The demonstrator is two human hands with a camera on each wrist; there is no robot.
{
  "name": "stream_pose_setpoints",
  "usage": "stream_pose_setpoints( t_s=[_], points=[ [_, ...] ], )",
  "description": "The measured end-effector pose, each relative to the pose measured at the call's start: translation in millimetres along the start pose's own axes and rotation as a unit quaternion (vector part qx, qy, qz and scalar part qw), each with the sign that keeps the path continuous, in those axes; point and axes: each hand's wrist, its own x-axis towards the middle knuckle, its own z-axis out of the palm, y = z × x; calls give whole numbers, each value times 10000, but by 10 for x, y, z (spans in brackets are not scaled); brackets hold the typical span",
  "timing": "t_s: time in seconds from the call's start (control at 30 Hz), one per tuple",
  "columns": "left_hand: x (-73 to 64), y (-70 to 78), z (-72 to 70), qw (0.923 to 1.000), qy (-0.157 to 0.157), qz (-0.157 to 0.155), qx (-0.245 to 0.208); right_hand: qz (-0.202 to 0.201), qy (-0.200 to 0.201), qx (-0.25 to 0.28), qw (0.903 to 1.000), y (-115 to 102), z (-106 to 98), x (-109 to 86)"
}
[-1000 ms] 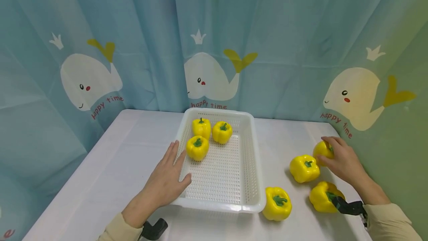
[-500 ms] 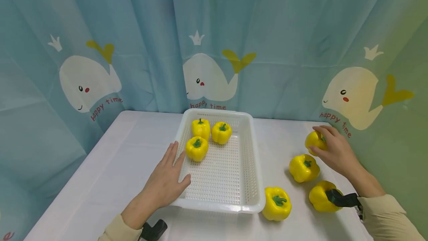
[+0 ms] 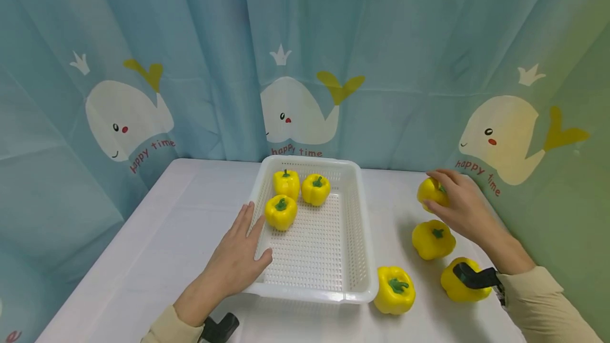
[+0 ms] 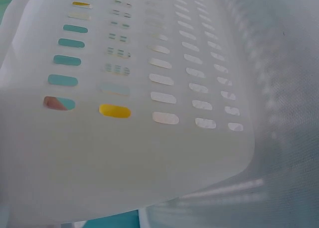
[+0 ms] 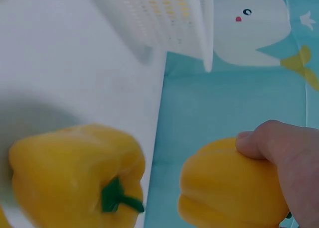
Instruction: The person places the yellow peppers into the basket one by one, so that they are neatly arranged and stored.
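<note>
Pepper [image 3: 430,193] pinched between thumb and fingers of right hand [image 3: 466,208] at frame right, with left hand [image 3: 233,255] spread straight-fingered over basket [image 3: 310,294] rim left of centre; apparently carrying, next needing passage over right wall.

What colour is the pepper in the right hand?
The pepper is yellow all over its visible skin; the right wrist view shows it best.

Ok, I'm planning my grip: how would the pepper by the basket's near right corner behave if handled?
The corner pepper would probably feel stiff, as the held pepper shows no clear dent where the right hand grips it. Its glossy skin may be a bit slippery, and the rounded, lobed sides suggest uneven rolling.
</note>
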Motion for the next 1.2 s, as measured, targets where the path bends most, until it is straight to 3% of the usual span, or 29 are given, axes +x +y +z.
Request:
stream_pose_setpoints(
  t_s=[0.5, 1.2],
  points=[
    [-13, -3, 17, 10000, 33, 14, 41, -249, -175, 244, 9992, -347, 139, 212],
    [5, 4, 12, 10000, 49, 4, 30, -848, -283, 6, 9960, -726, 405, 459]
  ],
)
